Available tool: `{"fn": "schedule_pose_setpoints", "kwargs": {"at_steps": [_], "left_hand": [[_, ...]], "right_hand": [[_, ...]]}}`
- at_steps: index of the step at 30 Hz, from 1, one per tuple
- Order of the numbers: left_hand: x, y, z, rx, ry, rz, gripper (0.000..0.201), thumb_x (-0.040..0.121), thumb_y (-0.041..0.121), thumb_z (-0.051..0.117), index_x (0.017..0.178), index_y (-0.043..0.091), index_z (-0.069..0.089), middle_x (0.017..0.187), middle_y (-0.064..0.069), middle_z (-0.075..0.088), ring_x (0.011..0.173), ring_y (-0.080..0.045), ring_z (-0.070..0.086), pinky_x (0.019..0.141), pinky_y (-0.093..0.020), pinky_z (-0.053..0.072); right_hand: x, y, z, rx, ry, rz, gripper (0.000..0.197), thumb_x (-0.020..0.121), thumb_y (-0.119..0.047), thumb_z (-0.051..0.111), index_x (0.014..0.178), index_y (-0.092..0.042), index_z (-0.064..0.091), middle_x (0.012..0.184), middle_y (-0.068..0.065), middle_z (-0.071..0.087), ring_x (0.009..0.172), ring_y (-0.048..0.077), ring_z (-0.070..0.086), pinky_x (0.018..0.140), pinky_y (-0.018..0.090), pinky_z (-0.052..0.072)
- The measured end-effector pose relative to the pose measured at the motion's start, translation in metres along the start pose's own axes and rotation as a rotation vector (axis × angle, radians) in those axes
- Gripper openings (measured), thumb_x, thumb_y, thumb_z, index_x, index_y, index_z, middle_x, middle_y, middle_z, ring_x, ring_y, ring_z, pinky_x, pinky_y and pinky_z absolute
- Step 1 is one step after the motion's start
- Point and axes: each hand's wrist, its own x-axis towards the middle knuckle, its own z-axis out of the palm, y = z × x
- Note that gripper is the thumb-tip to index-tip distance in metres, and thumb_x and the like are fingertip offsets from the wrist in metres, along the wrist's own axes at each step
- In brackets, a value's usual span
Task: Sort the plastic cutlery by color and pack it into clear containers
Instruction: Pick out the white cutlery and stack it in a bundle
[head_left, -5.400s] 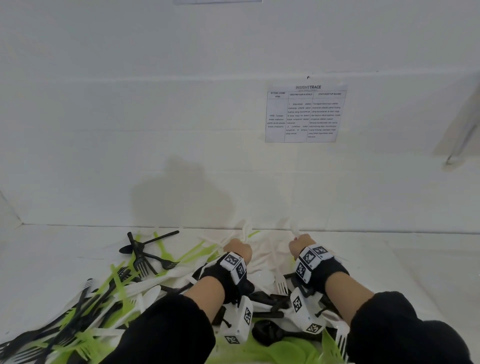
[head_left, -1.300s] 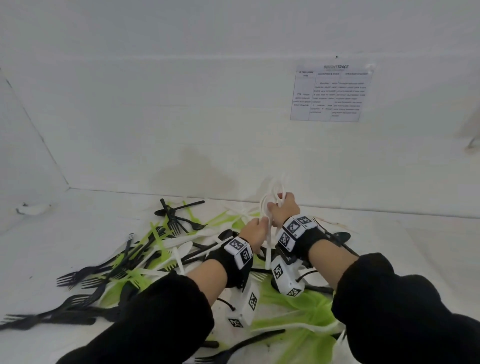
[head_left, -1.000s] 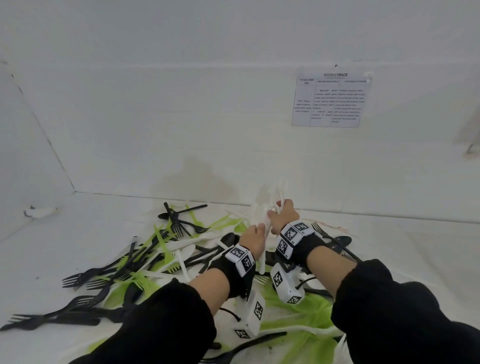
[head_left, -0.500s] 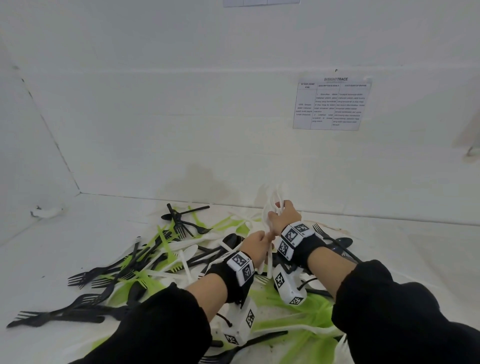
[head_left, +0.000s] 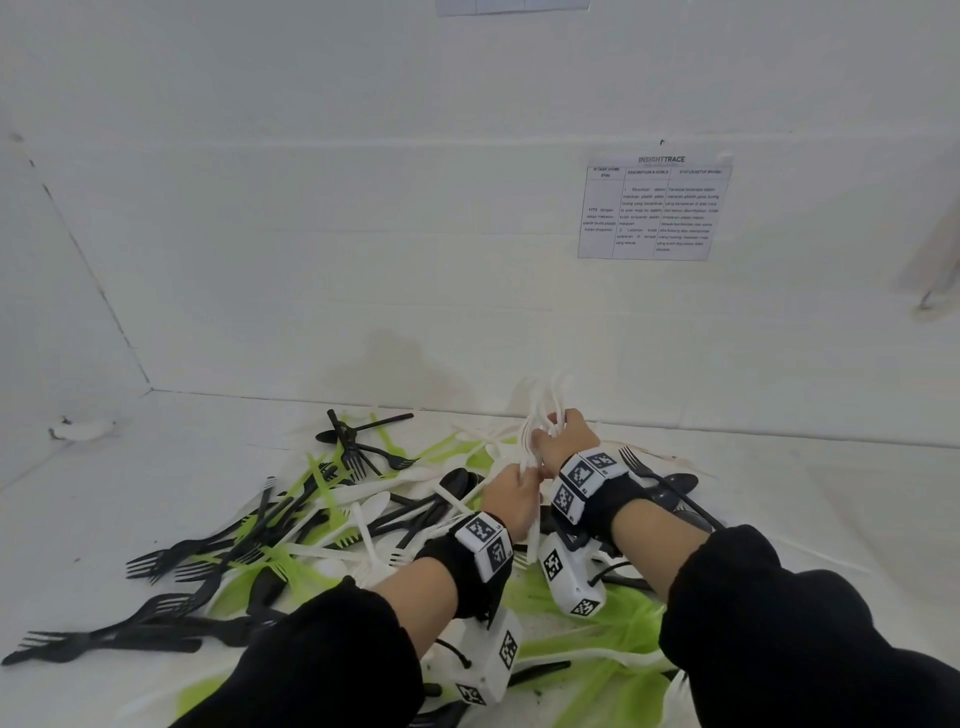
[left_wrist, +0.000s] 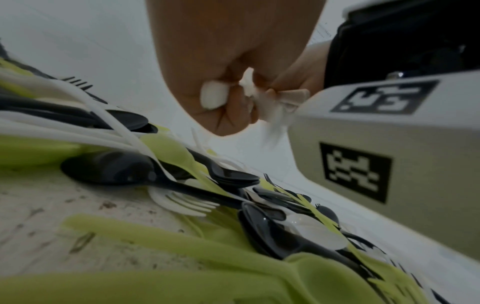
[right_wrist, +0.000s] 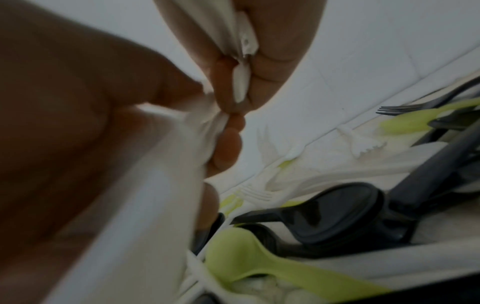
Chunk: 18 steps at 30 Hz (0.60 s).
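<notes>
Both hands hold one bundle of white cutlery (head_left: 542, 415) upright above the pile, near the back wall. My right hand (head_left: 561, 428) grips the bundle's upper part, and forks and spoons fan out above its fist. Just below it, my left hand (head_left: 519, 483) is curled round the lower handles. In the left wrist view the left hand (left_wrist: 226, 98) closes round white handle ends (left_wrist: 213, 96). The right wrist view shows the right hand's fingers (right_wrist: 228, 142) wrapped on the blurred white bundle (right_wrist: 166, 185). Mixed black, green and white cutlery (head_left: 332, 519) lies on the white surface below.
Black forks (head_left: 171, 561) spread out to the left, green pieces (head_left: 587, 618) lie under my wrists, and black spoons (head_left: 675, 483) sit to the right. A printed sheet (head_left: 652, 208) hangs on the white back wall. No clear container is in view.
Both hands came up out of the pile with a bundle of white cutlery and closed together on it. Over the last second they have barely moved.
</notes>
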Motion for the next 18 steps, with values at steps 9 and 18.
{"fn": "schedule_pose_setpoints", "kwargs": {"at_steps": [9, 18], "left_hand": [[0.0002, -0.0004, 0.0053, 0.037, 0.073, -0.012, 0.037, 0.1, 0.022, 0.032, 0.063, 0.015, 0.031, 0.076, -0.007, 0.046, 0.085, -0.024, 0.044, 0.071, -0.03, 0.03], [0.0038, -0.0053, 0.0036, 0.022, 0.119, -0.069, 0.035, 0.1, 0.021, 0.031, 0.065, 0.016, 0.031, 0.096, -0.022, 0.053, 0.098, -0.032, 0.052, 0.081, -0.034, 0.036]], "right_hand": [[0.0007, 0.0022, 0.0027, 0.022, -0.01, -0.034, 0.027, 0.086, -0.014, 0.056, 0.112, -0.009, 0.053, 0.091, 0.008, 0.054, 0.058, 0.021, 0.051, 0.057, 0.03, 0.048], [0.0004, 0.0063, 0.0038, 0.158, 0.026, 0.066, 0.019, 0.093, -0.006, 0.042, 0.111, -0.009, 0.043, 0.103, 0.022, 0.059, 0.061, 0.031, 0.061, 0.062, 0.043, 0.057]]}}
